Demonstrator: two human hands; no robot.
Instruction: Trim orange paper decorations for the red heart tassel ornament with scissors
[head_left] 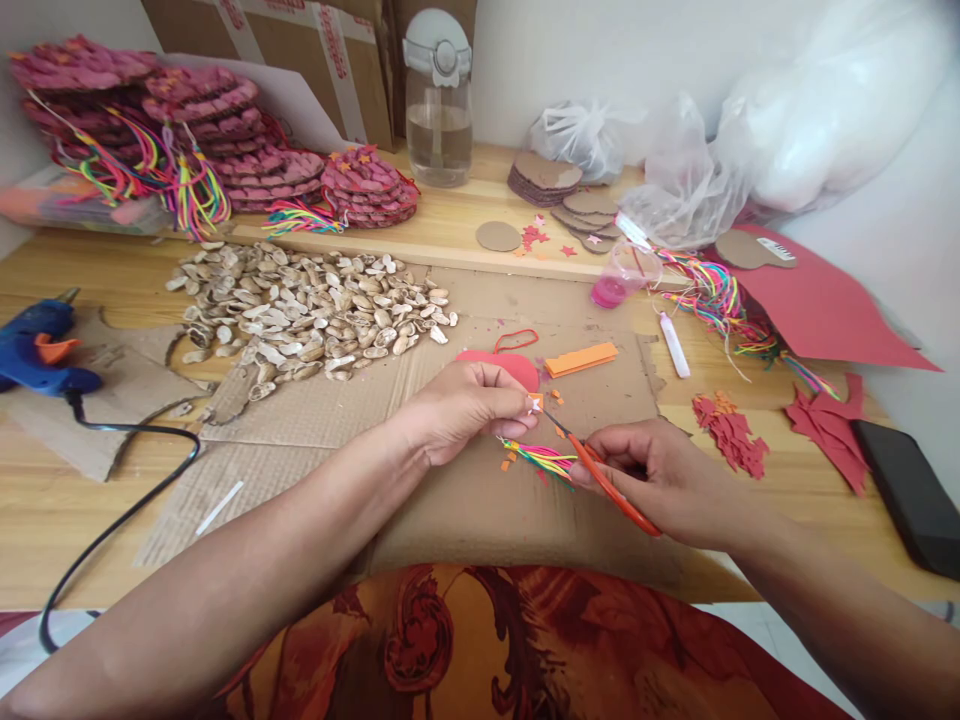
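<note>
Scissors and small orange paper in hands

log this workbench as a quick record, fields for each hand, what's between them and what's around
left hand: pinches a small orange-and-white piece
right hand: holds orange-handled scissors, blades toward that piece
between hands: multicoloured tassel
work surface: flattened cardboard
left side: blue glue gun, peanut shells
right side: black smartphone, red cut scraps
back: water bottle, stacked pink decorations

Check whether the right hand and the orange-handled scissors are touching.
Touching: the head view shows the right hand gripping the orange-handled scissors at their handle end.
</note>
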